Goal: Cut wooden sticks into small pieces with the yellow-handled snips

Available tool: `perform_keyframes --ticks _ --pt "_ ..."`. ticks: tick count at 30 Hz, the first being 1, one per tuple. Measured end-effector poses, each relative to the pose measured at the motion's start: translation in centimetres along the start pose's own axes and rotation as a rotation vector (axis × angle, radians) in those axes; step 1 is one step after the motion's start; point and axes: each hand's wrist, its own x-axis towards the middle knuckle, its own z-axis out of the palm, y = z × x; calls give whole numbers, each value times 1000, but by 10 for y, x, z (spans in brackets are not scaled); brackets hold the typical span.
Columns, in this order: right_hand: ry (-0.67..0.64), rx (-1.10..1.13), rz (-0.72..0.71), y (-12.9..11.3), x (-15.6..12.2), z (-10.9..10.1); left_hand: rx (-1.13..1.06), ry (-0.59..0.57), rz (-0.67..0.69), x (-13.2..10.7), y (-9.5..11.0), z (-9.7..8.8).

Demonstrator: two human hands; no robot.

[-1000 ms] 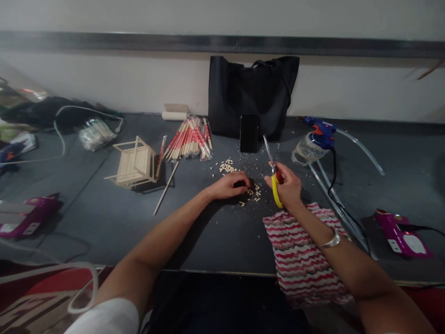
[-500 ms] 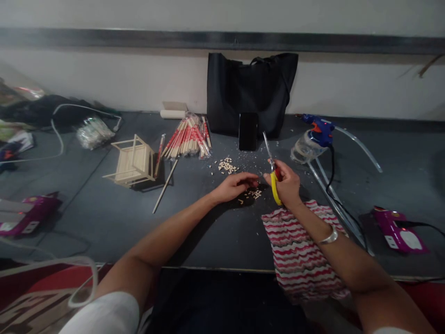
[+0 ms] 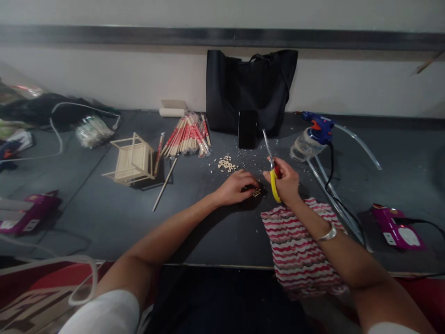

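My right hand (image 3: 285,182) is closed round a pair of scissors (image 3: 272,166) with yellow and red handles, blades pointing up and away. My left hand (image 3: 237,186) rests palm down on the dark table, fingers curled over a small heap of cut wooden bits (image 3: 256,191); what the fingertips pinch is hidden. A second heap of wooden bits (image 3: 226,164) lies just beyond the left hand. My right forearm, with a silver bangle, lies over a red and white striped cloth (image 3: 299,246).
A small wooden stick frame (image 3: 134,160) and a loose stick (image 3: 165,184) lie to the left. Wrapped chopsticks (image 3: 189,137), a black phone (image 3: 247,129) and a black bag (image 3: 250,88) stand behind. A blue glue gun (image 3: 320,127) and purple power strips (image 3: 396,227) sit right.
My left hand lifted slightly off the wooden bits, then came back down over them, nearer the right hand. The scissors stayed upright in my right hand.
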Motion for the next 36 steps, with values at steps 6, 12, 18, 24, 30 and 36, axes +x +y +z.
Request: perform_keyframes --ticks 6,12,18,24,30,36 --pt "13 9 12 -4 0 1 406 -91 16 0 13 6" --pt "13 -2 18 -6 0 1 530 -138 22 3 14 8" --pt "-34 -49 22 -7 -2 1 617 -193 75 8 20 11" --pt "-27 -61 -7 -9 -3 0 459 -110 50 10 12 10" --pt "-28 -67 -83 -17 -7 -2 46 215 -76 6 3 8" --pt "-132 -32 -100 -23 -11 -3 -154 307 -197 5 8 8"
